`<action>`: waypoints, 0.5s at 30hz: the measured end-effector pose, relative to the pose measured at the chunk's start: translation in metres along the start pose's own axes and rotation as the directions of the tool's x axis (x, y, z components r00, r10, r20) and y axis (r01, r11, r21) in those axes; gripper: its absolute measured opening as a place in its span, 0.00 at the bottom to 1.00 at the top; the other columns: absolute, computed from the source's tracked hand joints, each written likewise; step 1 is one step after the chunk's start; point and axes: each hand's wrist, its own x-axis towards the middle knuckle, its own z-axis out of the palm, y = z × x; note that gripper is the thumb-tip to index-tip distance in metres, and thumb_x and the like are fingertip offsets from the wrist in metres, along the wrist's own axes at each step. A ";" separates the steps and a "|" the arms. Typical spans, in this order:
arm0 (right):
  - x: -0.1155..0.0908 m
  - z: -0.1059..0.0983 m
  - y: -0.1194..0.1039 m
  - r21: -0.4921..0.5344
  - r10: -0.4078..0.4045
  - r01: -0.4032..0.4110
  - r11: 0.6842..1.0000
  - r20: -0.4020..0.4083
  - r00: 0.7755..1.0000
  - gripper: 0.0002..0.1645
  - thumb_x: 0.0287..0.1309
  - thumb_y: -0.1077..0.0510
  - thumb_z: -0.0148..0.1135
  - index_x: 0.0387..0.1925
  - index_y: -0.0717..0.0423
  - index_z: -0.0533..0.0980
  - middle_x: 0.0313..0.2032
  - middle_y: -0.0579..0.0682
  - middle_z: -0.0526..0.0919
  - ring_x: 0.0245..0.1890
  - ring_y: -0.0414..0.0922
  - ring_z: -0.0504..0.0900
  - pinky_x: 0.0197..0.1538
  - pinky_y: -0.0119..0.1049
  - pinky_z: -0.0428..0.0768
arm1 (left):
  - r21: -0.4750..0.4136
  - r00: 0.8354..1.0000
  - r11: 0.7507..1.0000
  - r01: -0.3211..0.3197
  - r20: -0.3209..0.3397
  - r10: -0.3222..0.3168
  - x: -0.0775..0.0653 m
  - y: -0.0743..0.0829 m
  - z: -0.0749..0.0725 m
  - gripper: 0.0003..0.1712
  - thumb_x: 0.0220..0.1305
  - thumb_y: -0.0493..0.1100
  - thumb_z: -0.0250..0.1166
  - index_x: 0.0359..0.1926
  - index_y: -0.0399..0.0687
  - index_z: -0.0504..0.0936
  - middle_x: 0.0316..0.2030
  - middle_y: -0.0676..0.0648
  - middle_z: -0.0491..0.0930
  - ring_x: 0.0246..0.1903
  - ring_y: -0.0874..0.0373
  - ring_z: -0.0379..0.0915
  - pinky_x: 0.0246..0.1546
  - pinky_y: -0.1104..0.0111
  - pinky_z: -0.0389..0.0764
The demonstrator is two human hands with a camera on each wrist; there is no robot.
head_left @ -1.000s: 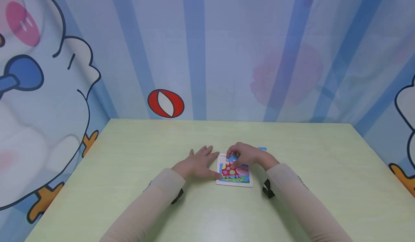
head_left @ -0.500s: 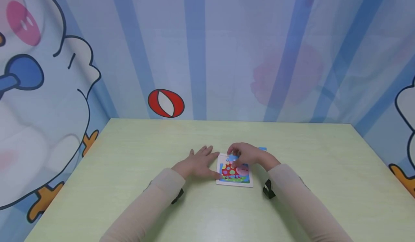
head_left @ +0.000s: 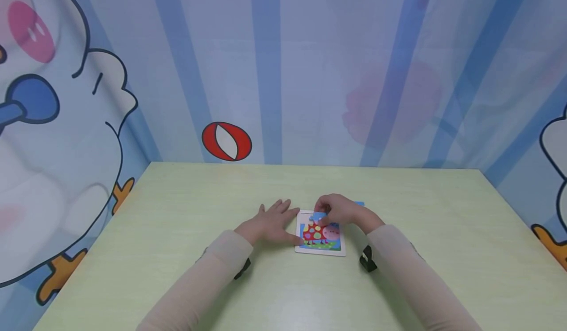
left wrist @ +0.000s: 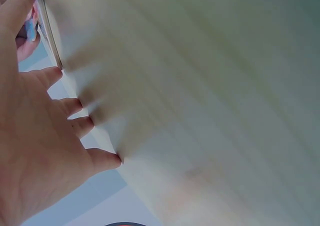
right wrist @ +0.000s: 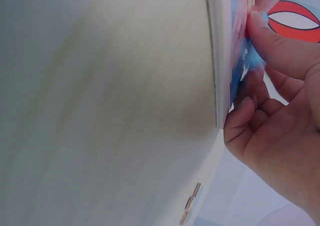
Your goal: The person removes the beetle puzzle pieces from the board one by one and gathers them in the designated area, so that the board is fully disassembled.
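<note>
pinching a small light-blue jigsaw piece (head_left: 316, 216) between thumb and fingers, the right hand (head_left: 338, 210) covers the top right part of a square, pale-rimmed puzzle board (head_left: 319, 253) lying between the two hands. that hand hides part of the piece as well, and whether the piece sits in the board or just over it, i cannot tell; from the right wrist it is only a blurred blue patch behind the thumb. the left hand (head_left: 268, 224) is open, fingers fanned out, its thumb on the board's left edge and its index fingertip at the upper left corner. just beyond the right hand, a flat light-blue shape (head_left: 360, 204) is partly covered by that hand; its outline is unclear. both beige long sleeves (head_left: 212, 276) are cut off below, and the black bands (head_left: 367, 259) under the cuffs show only in part.

the board is thin and flat, with a printed picture near the thumbs: a rounded red body with coloured spots, a pink head, green ground. under both hands spreads a smooth, pale yellow-green tabletop (head_left: 186, 213), faintly streaked. ahead of them hangs a softly creased, blue-striped backdrop (head_left: 310, 75).
</note>
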 end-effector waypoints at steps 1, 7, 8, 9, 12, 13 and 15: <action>0.000 0.000 0.000 -0.003 -0.008 0.008 1.000 -0.001 1.000 0.10 0.55 0.62 0.68 0.39 0.57 0.77 0.35 0.49 0.78 0.37 0.45 0.72 0.46 0.39 0.75 | -0.002 1.000 1.000 -0.001 0.000 0.001 0.000 0.000 0.000 0.51 0.56 0.70 0.61 0.75 0.57 0.54 0.76 0.46 0.43 0.75 0.47 0.33 0.68 0.38 0.39; -0.002 -0.001 0.003 0.005 -0.050 0.050 0.999 -0.006 0.999 0.09 0.56 0.62 0.67 0.39 0.55 0.76 0.35 0.48 0.78 0.36 0.45 0.73 0.44 0.38 0.75 | -0.006 1.000 1.000 0.000 -0.001 0.000 0.000 0.000 0.000 0.51 0.56 0.70 0.61 0.75 0.56 0.55 0.76 0.46 0.44 0.75 0.46 0.33 0.68 0.38 0.40; -0.002 -0.001 0.004 0.011 -0.057 0.057 0.998 -0.006 0.998 0.09 0.56 0.62 0.67 0.39 0.55 0.77 0.35 0.48 0.78 0.36 0.45 0.73 0.44 0.38 0.75 | -0.007 1.000 1.000 0.000 -0.002 0.000 0.001 0.000 0.000 0.51 0.56 0.70 0.61 0.75 0.56 0.55 0.76 0.46 0.44 0.75 0.46 0.34 0.68 0.38 0.40; -0.002 -0.002 0.005 0.015 -0.068 0.068 0.998 -0.005 0.998 0.09 0.57 0.63 0.66 0.40 0.55 0.78 0.35 0.48 0.79 0.36 0.44 0.73 0.44 0.38 0.75 | -0.006 1.000 1.000 0.001 -0.002 -0.001 0.000 0.000 0.000 0.51 0.56 0.70 0.61 0.75 0.56 0.55 0.76 0.46 0.44 0.75 0.46 0.34 0.68 0.38 0.40; -0.004 -0.005 0.009 0.024 -0.097 0.097 0.995 0.003 0.995 0.08 0.59 0.63 0.64 0.42 0.55 0.79 0.36 0.48 0.80 0.36 0.44 0.74 0.45 0.38 0.76 | -0.008 1.000 1.000 0.002 0.002 -0.002 0.001 0.000 -0.001 0.51 0.56 0.70 0.61 0.75 0.56 0.55 0.76 0.46 0.44 0.75 0.47 0.34 0.68 0.38 0.40; -0.004 -0.006 0.010 0.027 -0.107 0.106 0.994 0.008 0.994 0.09 0.59 0.63 0.63 0.42 0.55 0.79 0.36 0.48 0.80 0.37 0.44 0.74 0.45 0.38 0.76 | -0.009 1.000 1.000 0.003 0.004 -0.003 0.001 0.000 -0.001 0.51 0.56 0.70 0.61 0.75 0.56 0.55 0.76 0.46 0.44 0.75 0.47 0.34 0.68 0.38 0.40; -0.005 -0.008 0.012 0.029 -0.122 0.121 0.992 0.015 0.992 0.09 0.60 0.63 0.62 0.43 0.55 0.80 0.37 0.48 0.80 0.37 0.43 0.75 0.45 0.38 0.76 | -0.009 1.000 1.000 0.005 0.006 -0.005 0.001 0.001 -0.001 0.51 0.56 0.70 0.61 0.75 0.56 0.55 0.76 0.46 0.44 0.75 0.47 0.34 0.68 0.38 0.40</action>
